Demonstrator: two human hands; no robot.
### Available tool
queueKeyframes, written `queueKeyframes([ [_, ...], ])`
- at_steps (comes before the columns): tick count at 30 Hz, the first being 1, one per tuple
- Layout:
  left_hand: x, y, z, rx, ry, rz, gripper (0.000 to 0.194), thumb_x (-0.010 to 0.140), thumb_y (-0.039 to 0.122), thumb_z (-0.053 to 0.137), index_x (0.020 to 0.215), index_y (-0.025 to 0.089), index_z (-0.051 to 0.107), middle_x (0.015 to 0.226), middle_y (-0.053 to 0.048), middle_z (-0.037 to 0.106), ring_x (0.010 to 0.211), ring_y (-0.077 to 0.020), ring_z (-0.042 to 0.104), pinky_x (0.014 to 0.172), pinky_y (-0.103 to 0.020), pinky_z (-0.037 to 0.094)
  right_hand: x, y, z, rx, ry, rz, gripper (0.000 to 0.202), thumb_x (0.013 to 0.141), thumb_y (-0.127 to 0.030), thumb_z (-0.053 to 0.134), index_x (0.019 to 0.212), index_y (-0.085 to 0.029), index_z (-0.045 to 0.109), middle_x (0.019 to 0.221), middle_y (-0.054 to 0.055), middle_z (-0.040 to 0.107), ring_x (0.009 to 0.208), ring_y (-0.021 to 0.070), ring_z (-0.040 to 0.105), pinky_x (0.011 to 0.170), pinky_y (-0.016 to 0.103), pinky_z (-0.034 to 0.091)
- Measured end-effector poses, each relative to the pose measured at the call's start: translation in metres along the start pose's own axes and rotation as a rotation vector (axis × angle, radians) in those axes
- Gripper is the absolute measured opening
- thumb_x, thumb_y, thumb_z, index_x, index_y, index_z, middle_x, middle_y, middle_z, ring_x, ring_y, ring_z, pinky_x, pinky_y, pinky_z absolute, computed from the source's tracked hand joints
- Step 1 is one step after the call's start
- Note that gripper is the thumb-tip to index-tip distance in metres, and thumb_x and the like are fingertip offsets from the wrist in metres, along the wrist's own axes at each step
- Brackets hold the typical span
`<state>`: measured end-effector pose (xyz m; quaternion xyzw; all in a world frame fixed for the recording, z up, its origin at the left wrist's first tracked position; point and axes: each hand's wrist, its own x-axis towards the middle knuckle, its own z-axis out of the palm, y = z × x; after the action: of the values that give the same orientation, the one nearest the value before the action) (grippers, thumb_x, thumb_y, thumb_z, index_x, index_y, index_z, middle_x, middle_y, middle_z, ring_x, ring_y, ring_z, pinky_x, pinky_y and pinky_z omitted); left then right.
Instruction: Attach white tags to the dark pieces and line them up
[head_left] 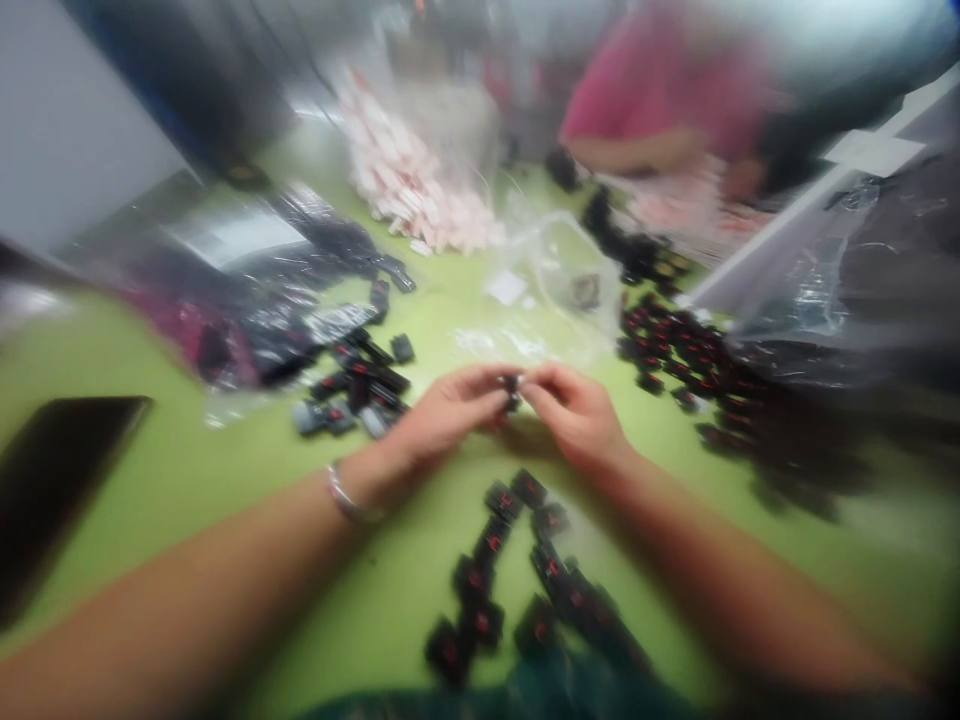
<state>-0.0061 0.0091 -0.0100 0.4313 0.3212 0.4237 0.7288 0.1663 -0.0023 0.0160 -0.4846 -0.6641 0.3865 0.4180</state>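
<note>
A small black piece [511, 388] sits between my two hands at the middle of the view, blurred and partly covered by fingers. My left hand [459, 405] pinches it from the left, thumb against the fingers. From the right, my right hand [574, 408] closes its thumb and index finger at the piece's other side; a pale speck shows at those fingertips. Below the hands, several black blocks with red marks [493, 540] lie in two rough rows running toward my body. Their exact kind is too blurred to tell.
Black and grey parts [364, 375] are heaped at left beside plastic bags [262, 280]. More black pieces with red marks [675, 350] spread at right. A white and pink pile [420, 190] and a clear bag [562, 275] lie farther back. A person in a pink sleeve [637, 90] works opposite. A dark flat object [60, 480] lies at far left.
</note>
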Motion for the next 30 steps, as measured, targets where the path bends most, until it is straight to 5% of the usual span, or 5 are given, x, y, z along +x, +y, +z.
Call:
queueKeyframes([
  [20,-0.0009,-0.0020,0.0004,0.038,-0.003,-0.002,0.033,0.074,0.028,0.074,0.106,0.020,0.069,0.092,-0.004,0.068,0.069,-0.0095,0.057,0.066,-0.024,0.047,-0.0034,0.0052,0.0053,-0.076,0.046,-0.051,0.010,0.085,-0.027,0.057,0.078,-0.019,0.059,0.077,0.001,0.059,0.073,0.0140,0.054,0.071,0.029,0.045],
  [24,-0.0018,0.0000,0.0001,0.074,-0.011,0.032,0.031,0.075,0.026,0.073,0.104,0.020,0.070,0.093,-0.004,0.069,0.071,-0.0103,0.058,0.067,-0.023,0.047,-0.0004,0.0023,0.0037,0.109,0.016,0.129,0.018,0.078,-0.032,0.066,0.075,-0.020,0.053,0.068,-0.003,0.053,0.059,0.0098,0.048,0.056,0.024,0.042],
  [27,-0.0021,0.0027,-0.0009,0.125,-0.037,0.060,0.029,0.074,0.024,0.074,0.102,0.019,0.071,0.098,-0.005,0.070,0.076,-0.0125,0.060,0.068,-0.024,0.048,0.0023,0.0006,-0.0001,0.312,-0.116,0.380,0.030,0.073,-0.042,0.070,0.076,-0.020,0.050,0.058,-0.007,0.047,0.044,0.0055,0.036,0.038,0.019,0.029],
  [30,-0.0015,0.0048,-0.0017,0.141,-0.065,0.063,0.028,0.074,0.023,0.074,0.101,0.018,0.071,0.098,-0.006,0.070,0.075,-0.0132,0.061,0.068,-0.025,0.048,0.0035,-0.0006,-0.0043,0.408,-0.211,0.472,0.034,0.070,-0.044,0.074,0.076,-0.018,0.053,0.050,-0.010,0.041,0.038,0.0036,0.031,0.033,0.017,0.023],
])
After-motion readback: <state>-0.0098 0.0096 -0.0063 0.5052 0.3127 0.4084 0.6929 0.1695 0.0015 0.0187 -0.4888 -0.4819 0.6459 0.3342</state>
